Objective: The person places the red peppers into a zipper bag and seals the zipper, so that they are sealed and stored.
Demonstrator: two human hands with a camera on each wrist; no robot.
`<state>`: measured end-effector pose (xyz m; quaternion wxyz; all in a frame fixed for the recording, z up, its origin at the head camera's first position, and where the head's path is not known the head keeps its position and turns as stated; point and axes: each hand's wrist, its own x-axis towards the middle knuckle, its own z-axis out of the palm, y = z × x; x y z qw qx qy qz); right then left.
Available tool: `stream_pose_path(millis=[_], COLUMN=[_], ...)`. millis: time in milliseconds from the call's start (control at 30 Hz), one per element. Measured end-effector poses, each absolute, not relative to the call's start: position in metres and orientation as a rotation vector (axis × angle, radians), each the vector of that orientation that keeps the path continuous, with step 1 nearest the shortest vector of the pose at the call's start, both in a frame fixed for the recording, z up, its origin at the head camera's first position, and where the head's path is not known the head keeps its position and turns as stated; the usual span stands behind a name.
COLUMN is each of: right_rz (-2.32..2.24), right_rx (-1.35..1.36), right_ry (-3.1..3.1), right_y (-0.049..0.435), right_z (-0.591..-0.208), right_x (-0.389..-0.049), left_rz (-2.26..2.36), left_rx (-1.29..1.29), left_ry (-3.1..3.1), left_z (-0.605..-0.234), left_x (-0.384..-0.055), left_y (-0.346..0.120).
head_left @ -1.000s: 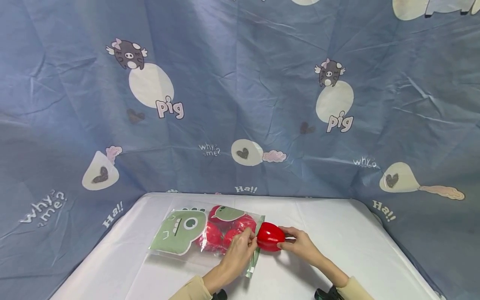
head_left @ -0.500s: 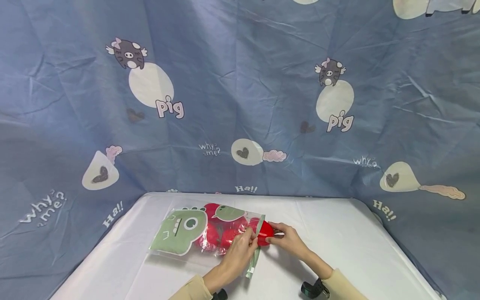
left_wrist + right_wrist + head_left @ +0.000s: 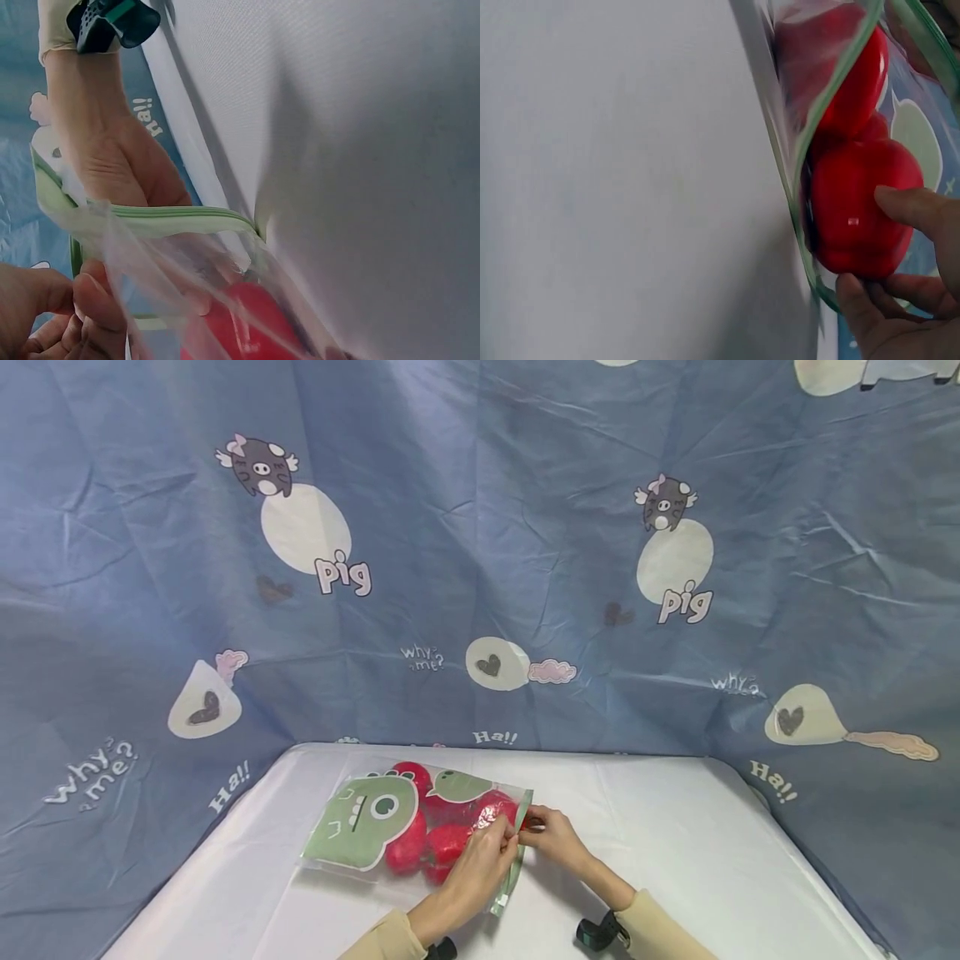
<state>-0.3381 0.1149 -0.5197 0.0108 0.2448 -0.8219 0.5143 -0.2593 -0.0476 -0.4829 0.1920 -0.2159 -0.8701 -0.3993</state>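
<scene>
A clear zip bag with a green dinosaur print lies on the white table, its green-edged mouth toward the right. Several glossy red bell peppers show through the plastic. My left hand pinches the bag's edge at the mouth, thumb against fingers. Inside the opening sits another red bell pepper; my right hand holds it, thumb on top and fingers at its near end. In the left wrist view the right hand's fingers are partly veiled by the plastic, beside a red pepper.
The white table extends around the bag on both sides. Behind it hangs a blue cloth with pig prints. A dark wrist camera is strapped to the right wrist.
The right hand has moved left, taking the red bell pepper from outside the mouth into the bag. Peppers inside have shifted. The left hand keeps its pinch on the edge.
</scene>
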Motion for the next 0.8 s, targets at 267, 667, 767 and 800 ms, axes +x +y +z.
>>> stream_pose_path(millis=[267, 667, 767, 800], right_rz=[1.612, 1.669, 1.669, 1.667], right_rx=[0.657, 0.629, 0.614, 0.611], right_ry=[-2.602, -2.575, -2.575, -2.573], right_y=[0.1114, 0.1131, 0.1129, 0.1129], right_z=[-0.5225, -0.5248, -0.5264, -0.5269], right_x=[-0.3387, -0.3378, -0.3386, -0.3391], left_rz=[-1.112, -1.117, -1.113, -1.110], left_rx=[-0.604, -0.605, -0.601, -0.599], left_ry=[-2.435, -2.439, -2.437, -2.437], left_z=[-0.4823, -0.4831, -0.4837, -0.4840], left_x=[-0.2590, -0.2600, -0.2598, -0.2598], left_y=[-0.0477, -0.0468, -0.0467, -0.0466])
